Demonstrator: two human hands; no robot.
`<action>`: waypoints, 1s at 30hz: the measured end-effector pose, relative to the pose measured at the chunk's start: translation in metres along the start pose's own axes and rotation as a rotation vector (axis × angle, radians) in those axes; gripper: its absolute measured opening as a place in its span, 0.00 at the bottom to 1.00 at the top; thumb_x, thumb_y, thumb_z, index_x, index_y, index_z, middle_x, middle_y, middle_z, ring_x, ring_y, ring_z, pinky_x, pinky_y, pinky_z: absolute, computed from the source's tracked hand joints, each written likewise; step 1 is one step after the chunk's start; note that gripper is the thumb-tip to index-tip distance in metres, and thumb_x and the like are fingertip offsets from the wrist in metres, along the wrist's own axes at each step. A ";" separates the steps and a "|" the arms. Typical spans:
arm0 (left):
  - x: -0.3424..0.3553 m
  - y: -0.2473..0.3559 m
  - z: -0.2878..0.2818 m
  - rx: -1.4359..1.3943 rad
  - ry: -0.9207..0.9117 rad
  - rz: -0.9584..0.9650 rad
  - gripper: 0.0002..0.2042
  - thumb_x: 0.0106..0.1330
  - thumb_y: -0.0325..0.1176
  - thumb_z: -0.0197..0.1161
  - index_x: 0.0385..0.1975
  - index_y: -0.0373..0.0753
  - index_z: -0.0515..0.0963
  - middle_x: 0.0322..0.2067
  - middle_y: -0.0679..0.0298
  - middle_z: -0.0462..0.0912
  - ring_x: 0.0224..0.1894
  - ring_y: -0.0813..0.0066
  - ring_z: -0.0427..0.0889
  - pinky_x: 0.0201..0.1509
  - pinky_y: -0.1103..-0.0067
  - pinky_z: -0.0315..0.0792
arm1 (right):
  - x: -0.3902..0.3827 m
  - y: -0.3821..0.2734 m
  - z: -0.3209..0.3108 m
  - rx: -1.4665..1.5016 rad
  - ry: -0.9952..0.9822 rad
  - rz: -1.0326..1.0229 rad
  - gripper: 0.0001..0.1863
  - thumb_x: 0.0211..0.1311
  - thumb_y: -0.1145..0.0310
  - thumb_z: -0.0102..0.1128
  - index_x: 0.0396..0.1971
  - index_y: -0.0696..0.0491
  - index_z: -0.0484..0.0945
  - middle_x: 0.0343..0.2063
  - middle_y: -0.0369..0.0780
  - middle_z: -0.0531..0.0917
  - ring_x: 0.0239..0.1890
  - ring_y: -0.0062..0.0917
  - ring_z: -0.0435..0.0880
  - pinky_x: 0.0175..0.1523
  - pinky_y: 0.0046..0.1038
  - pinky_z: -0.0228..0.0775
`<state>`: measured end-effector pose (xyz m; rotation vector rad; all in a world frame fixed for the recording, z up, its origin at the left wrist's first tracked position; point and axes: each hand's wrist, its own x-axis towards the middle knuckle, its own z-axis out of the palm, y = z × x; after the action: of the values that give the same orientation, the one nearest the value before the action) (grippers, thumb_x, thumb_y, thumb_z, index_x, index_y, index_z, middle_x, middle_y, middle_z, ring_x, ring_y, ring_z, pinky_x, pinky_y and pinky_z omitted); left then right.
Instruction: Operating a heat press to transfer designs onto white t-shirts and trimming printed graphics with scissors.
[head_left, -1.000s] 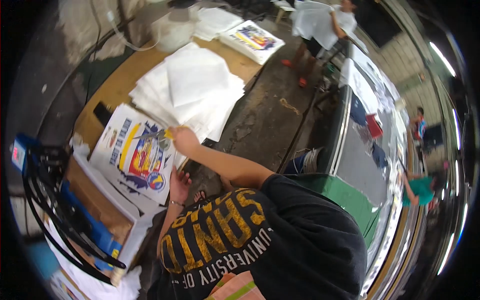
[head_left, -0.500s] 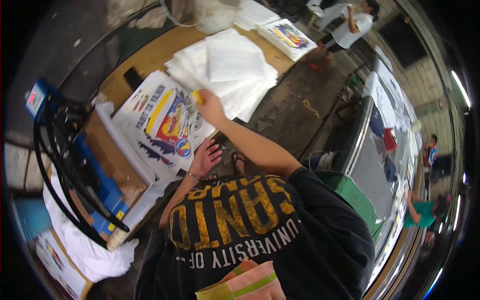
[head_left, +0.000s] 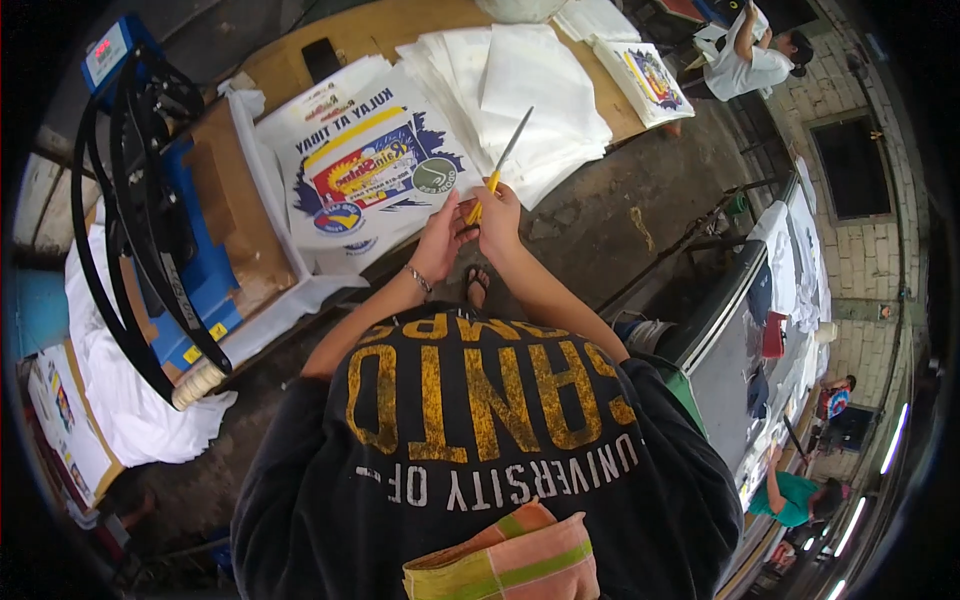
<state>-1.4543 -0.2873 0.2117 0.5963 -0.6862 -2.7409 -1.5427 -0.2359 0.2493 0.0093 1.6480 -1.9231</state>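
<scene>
My right hand grips the yellow handle of a pair of scissors, whose grey blades point up and to the right. My left hand meets it at the handle, with its fingertips pinched on the yellow part. Both hands hover at the near edge of a large printed sheet, white with a blue, red and yellow design. The sheet lies on a wooden table. Just beyond the blades sits a stack of plain white sheets.
A blue and black heat press stands to the left, with white cloth piled below it. A second printed stack lies at the table's far right. A person in white stands beyond. A metal bench with garments runs along the right.
My right hand has drawn back from over the printed sheet towards my body. My left hand has come up to join it at the scissors' handle.
</scene>
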 end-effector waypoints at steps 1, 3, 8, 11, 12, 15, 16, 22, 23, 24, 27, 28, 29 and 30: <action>0.001 -0.005 -0.001 0.033 0.086 -0.004 0.20 0.67 0.50 0.51 0.49 0.41 0.72 0.41 0.67 0.78 0.44 0.78 0.74 0.48 0.77 0.66 | 0.004 0.010 -0.012 -0.014 -0.044 0.022 0.21 0.56 0.74 0.55 0.50 0.63 0.64 0.25 0.42 0.77 0.21 0.24 0.78 0.23 0.23 0.69; 0.013 -0.020 -0.025 0.058 0.196 -0.028 0.15 0.65 0.40 0.56 0.45 0.37 0.74 0.39 0.64 0.80 0.39 0.75 0.77 0.47 0.76 0.70 | 0.004 0.018 -0.030 -0.056 -0.179 0.106 0.19 0.60 0.73 0.54 0.49 0.64 0.66 0.27 0.43 0.78 0.25 0.28 0.80 0.28 0.26 0.72; 0.009 -0.038 -0.033 -0.091 0.342 -0.069 0.12 0.63 0.34 0.60 0.43 0.36 0.73 0.37 0.63 0.79 0.39 0.72 0.80 0.40 0.77 0.75 | -0.025 0.006 -0.083 0.156 -0.464 0.314 0.20 0.65 0.71 0.45 0.55 0.62 0.64 0.49 0.43 0.74 0.39 0.26 0.76 0.43 0.25 0.68; 0.002 -0.039 -0.026 -0.159 0.322 -0.049 0.12 0.61 0.33 0.62 0.42 0.37 0.74 0.37 0.64 0.79 0.40 0.74 0.80 0.41 0.78 0.75 | -0.045 0.008 -0.111 0.092 -0.442 0.341 0.25 0.62 0.70 0.47 0.59 0.60 0.59 0.49 0.43 0.73 0.35 0.26 0.73 0.45 0.26 0.66; 0.003 -0.042 -0.028 -0.171 0.333 -0.053 0.12 0.61 0.33 0.62 0.42 0.37 0.74 0.37 0.64 0.79 0.40 0.74 0.80 0.41 0.78 0.75 | -0.052 0.008 -0.119 0.084 -0.439 0.356 0.25 0.62 0.70 0.47 0.59 0.60 0.59 0.49 0.43 0.73 0.35 0.26 0.73 0.45 0.26 0.66; 0.008 -0.050 -0.035 -0.145 0.293 -0.003 0.12 0.59 0.33 0.63 0.40 0.35 0.76 0.35 0.63 0.80 0.38 0.72 0.80 0.40 0.77 0.75 | -0.066 0.009 -0.132 0.096 -0.430 0.411 0.23 0.63 0.70 0.50 0.57 0.59 0.61 0.45 0.41 0.75 0.35 0.23 0.73 0.42 0.25 0.67; 0.009 -0.050 -0.035 -0.153 0.300 -0.010 0.12 0.59 0.33 0.63 0.40 0.35 0.76 0.35 0.63 0.80 0.38 0.72 0.80 0.40 0.77 0.75 | -0.067 0.016 -0.138 0.011 -0.447 0.371 0.23 0.63 0.69 0.53 0.56 0.59 0.63 0.41 0.38 0.76 0.34 0.21 0.74 0.40 0.23 0.67; 0.006 -0.052 -0.038 -0.125 0.301 -0.068 0.13 0.60 0.34 0.62 0.40 0.32 0.76 0.36 0.60 0.80 0.40 0.71 0.80 0.44 0.76 0.76 | -0.069 0.037 -0.154 -0.399 -0.374 0.358 0.23 0.60 0.63 0.61 0.51 0.56 0.66 0.27 0.33 0.75 0.26 0.14 0.73 0.32 0.17 0.66; 0.006 -0.052 -0.036 -0.115 0.303 -0.066 0.13 0.60 0.34 0.63 0.40 0.32 0.76 0.35 0.60 0.80 0.39 0.71 0.80 0.44 0.77 0.76 | -0.071 0.038 -0.154 -0.331 -0.354 0.429 0.28 0.57 0.59 0.65 0.52 0.57 0.64 0.29 0.34 0.74 0.26 0.15 0.73 0.31 0.18 0.65; 0.005 -0.051 -0.035 -0.118 0.307 -0.071 0.13 0.60 0.34 0.63 0.40 0.32 0.76 0.35 0.60 0.80 0.39 0.71 0.80 0.44 0.77 0.76 | -0.072 0.039 -0.153 -0.263 -0.333 0.499 0.33 0.53 0.55 0.68 0.52 0.58 0.63 0.30 0.35 0.74 0.26 0.16 0.73 0.29 0.18 0.64; 0.004 -0.050 -0.032 -0.048 0.347 -0.083 0.13 0.60 0.34 0.63 0.40 0.32 0.76 0.34 0.60 0.80 0.37 0.72 0.81 0.43 0.78 0.76 | -0.069 0.038 -0.145 -0.358 -0.382 0.455 0.30 0.55 0.54 0.65 0.50 0.57 0.64 0.27 0.33 0.73 0.25 0.15 0.73 0.30 0.17 0.64; 0.004 -0.051 -0.033 -0.046 0.336 -0.072 0.13 0.60 0.33 0.64 0.39 0.31 0.76 0.34 0.60 0.80 0.36 0.72 0.81 0.42 0.78 0.76 | -0.068 0.037 -0.140 -0.380 -0.376 0.455 0.25 0.59 0.56 0.62 0.49 0.56 0.66 0.24 0.32 0.72 0.24 0.15 0.73 0.31 0.17 0.65; 0.004 -0.051 -0.034 -0.043 0.325 -0.060 0.13 0.60 0.33 0.64 0.39 0.31 0.77 0.33 0.60 0.80 0.35 0.73 0.81 0.42 0.79 0.76 | -0.067 0.036 -0.135 -0.377 -0.374 0.459 0.25 0.59 0.56 0.62 0.49 0.56 0.66 0.24 0.32 0.72 0.24 0.15 0.73 0.31 0.17 0.65; 0.004 -0.053 -0.036 -0.041 0.327 -0.065 0.13 0.60 0.33 0.64 0.39 0.31 0.77 0.33 0.60 0.80 0.35 0.73 0.81 0.42 0.79 0.76 | -0.066 0.035 -0.130 -0.403 -0.365 0.435 0.25 0.59 0.56 0.62 0.48 0.56 0.66 0.24 0.32 0.72 0.24 0.15 0.73 0.31 0.17 0.65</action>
<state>-1.4497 -0.2578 0.1554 1.0424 -0.5384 -2.6157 -1.5210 -0.0917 0.2126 -0.1264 1.5927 -1.1725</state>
